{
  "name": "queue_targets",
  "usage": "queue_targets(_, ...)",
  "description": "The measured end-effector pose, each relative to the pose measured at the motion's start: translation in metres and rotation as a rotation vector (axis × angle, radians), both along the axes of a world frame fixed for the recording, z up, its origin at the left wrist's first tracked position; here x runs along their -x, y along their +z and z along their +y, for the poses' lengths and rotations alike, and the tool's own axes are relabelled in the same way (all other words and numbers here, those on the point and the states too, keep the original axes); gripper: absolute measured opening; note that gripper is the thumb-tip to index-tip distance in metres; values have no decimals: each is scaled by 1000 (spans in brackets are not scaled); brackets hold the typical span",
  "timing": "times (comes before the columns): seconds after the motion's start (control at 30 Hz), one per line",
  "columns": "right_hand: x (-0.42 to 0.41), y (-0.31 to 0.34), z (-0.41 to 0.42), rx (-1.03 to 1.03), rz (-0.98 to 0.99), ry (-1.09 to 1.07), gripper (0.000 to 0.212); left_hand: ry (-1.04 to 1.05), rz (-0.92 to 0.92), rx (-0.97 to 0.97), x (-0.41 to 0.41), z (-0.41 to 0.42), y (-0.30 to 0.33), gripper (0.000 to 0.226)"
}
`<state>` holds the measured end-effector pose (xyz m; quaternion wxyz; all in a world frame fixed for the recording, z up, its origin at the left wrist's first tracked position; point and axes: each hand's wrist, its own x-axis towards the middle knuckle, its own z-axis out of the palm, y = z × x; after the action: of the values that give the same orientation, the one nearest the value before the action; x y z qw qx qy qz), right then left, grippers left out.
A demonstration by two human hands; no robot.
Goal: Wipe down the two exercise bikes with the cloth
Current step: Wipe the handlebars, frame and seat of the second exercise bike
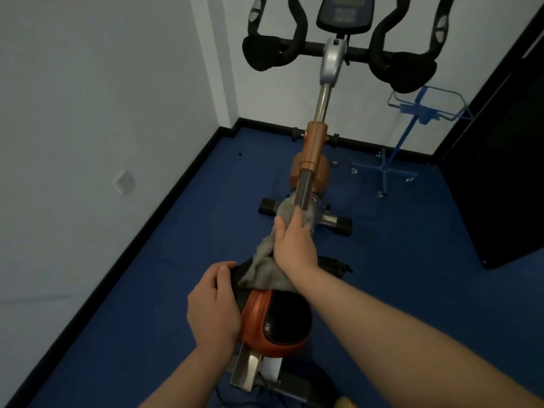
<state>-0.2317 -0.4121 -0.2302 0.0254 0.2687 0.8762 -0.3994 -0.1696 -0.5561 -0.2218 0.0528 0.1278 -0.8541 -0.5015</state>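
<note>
Bike: we see 1 orange and silver exercise bike (314, 148) running up the centre of the frame, its black curved handlebars (338, 51) and dark console (343, 13) at the top edge; a 2nd bike is not in view.
Cloth: the grey crumpled cloth (265, 269) lies in the middle of the frame, draped from the nose of the orange and black padded saddle (276, 319) up toward the silver frame tube (304, 187).
Right hand: our right hand (294, 245) lies on top of the cloth, fingers curled over it and pressing it against the frame just below the tube.
Left hand: our left hand (215, 304), lower centre, grips the left side of the saddle, fingers wrapped over its edge, and seems to steady it.
Step in hand: we judge we are wiping the stretch between saddle and frame tube on bike 1.
Next move: we would slide the cloth on along the tube toward the orange collar, keeping pressure on, then do the handlebars and console before bike 2.
Surroundings: blue floor (412, 290), white walls, a blue wire stand (412, 119) at the right.
</note>
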Motion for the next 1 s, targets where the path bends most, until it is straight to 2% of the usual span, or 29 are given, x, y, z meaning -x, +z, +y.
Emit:
queue_targets(0.1,24,2,10,-228,124,181,49,-21,11,10,0,0,1,30)
queue_targets(0.23,18,11,9,-633,143,688,46,5,43,-7,0,-1,-3,32)
queue_targets(0.3,-3,7,2,-594,239,883,44,77,83,-6,-1,0,-4,29)
queue_targets(0.4,-24,8,8,-404,338,1007,47,168,79,47,-3,2,-4,26)
queue_targets(0.47,-12,17,20,-484,305,1105,42,150,-1,113,-2,2,-2,25)
queue_targets(0.57,28,33,28,-755,178,1042,43,84,-117,147,2,3,1,24)
queue_targets(0.63,35,30,18,-837,126,969,46,62,-173,146,6,2,5,25)
queue_targets(0.73,-3,14,-11,-733,314,1005,39,41,-191,150,7,1,5,28)
queue_targets(0.8,-19,14,-6,-499,336,1050,43,36,-162,134,6,0,4,31)
queue_targets(0.83,-13,17,6,-447,314,1093,44,37,-155,131,5,0,5,32)
queue_targets(0.9,6,25,29,-551,246,1134,45,36,-154,136,5,0,6,33)
queue_targets(1.0,31,28,40,-686,177,948,46,43,-154,113,5,1,7,31)
